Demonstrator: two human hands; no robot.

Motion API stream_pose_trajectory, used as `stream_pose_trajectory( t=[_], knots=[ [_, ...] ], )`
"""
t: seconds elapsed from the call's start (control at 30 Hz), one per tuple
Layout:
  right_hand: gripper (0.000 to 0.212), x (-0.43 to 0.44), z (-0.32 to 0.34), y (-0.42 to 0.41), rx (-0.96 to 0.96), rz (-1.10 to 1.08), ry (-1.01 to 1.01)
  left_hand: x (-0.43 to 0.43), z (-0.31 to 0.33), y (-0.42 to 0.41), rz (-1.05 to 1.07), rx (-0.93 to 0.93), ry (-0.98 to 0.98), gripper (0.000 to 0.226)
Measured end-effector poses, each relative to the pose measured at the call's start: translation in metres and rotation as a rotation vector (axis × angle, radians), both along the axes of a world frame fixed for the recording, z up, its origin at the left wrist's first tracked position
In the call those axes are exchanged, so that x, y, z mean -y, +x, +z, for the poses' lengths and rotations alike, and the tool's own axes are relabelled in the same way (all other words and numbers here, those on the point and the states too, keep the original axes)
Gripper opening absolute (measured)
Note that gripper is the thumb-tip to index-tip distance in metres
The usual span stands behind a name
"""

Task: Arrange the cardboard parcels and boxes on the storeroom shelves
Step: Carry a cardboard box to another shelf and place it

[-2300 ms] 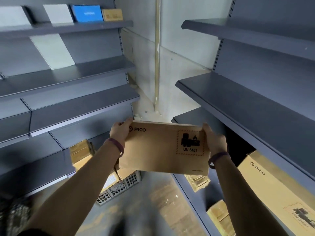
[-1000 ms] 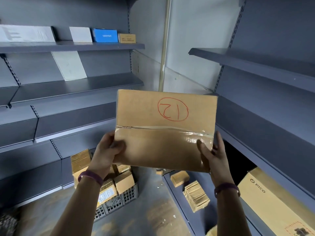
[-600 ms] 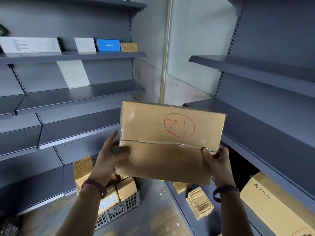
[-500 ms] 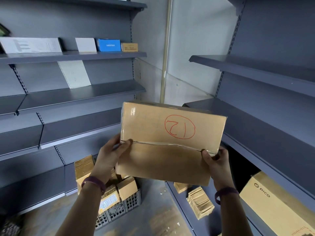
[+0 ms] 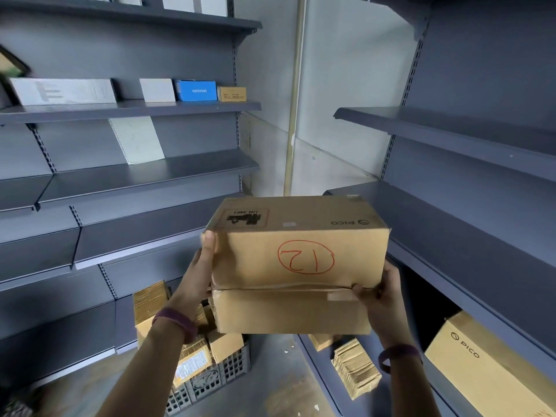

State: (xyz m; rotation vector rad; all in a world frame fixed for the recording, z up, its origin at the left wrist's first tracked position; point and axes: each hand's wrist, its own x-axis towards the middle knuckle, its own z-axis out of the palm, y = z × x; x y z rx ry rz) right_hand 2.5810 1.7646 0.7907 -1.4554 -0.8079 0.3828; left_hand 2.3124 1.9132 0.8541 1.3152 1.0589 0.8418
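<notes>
A brown cardboard PICO box (image 5: 296, 266) with a red circled "12" written upside down is held in mid-air in front of me, between two runs of grey shelves. My left hand (image 5: 201, 272) grips its left end, thumb on the upper corner. My right hand (image 5: 379, 296) grips its right end at the taped seam. The box's top face shows a black hazard label and the PICO logo. Its far edge is level with the right middle shelf (image 5: 445, 224).
Left shelves (image 5: 129, 111) hold white boxes, a blue box (image 5: 197, 90) and a small brown box (image 5: 231, 94). A grey crate (image 5: 210, 380) of parcels sits on the floor. Another PICO box (image 5: 487, 362) and stacked envelopes (image 5: 355, 368) lie on the lower right shelves.
The box tipped from showing its taped face upright to lying flatter, with its labelled top now visible. Both hands kept hold; my left thumb moved up to the corner.
</notes>
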Motion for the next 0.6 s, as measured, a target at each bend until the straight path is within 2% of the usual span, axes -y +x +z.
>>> stream_pose_trajectory(
  t=[0.07,0.2,0.23,0.33,0.43,0.47,0.6],
  knots=[
    [0.060,0.000,-0.003,0.001,0.009,-0.009,-0.035,0.001,0.003,0.001,0.034,0.016,-0.070,0.110],
    [0.059,0.001,-0.014,0.001,0.005,-0.005,-0.070,-0.003,0.002,0.002,0.105,0.063,-0.106,0.063],
    [0.056,0.001,-0.014,0.000,0.014,0.000,-0.082,-0.005,-0.001,0.002,0.121,0.084,-0.104,0.064],
    [0.051,-0.002,-0.008,-0.002,-0.034,0.073,-0.107,-0.009,-0.013,-0.003,0.112,0.096,-0.115,0.099],
    [0.076,0.003,-0.001,-0.003,-0.152,0.159,-0.064,-0.015,-0.020,-0.011,0.084,0.139,-0.100,0.089],
    [0.076,0.004,0.002,-0.005,-0.182,0.162,-0.059,-0.017,-0.021,-0.013,0.060,0.145,-0.088,0.085],
    [0.047,0.002,0.011,-0.010,-0.327,0.066,0.000,-0.025,-0.026,-0.025,-0.067,0.151,-0.047,0.077]
  ],
)
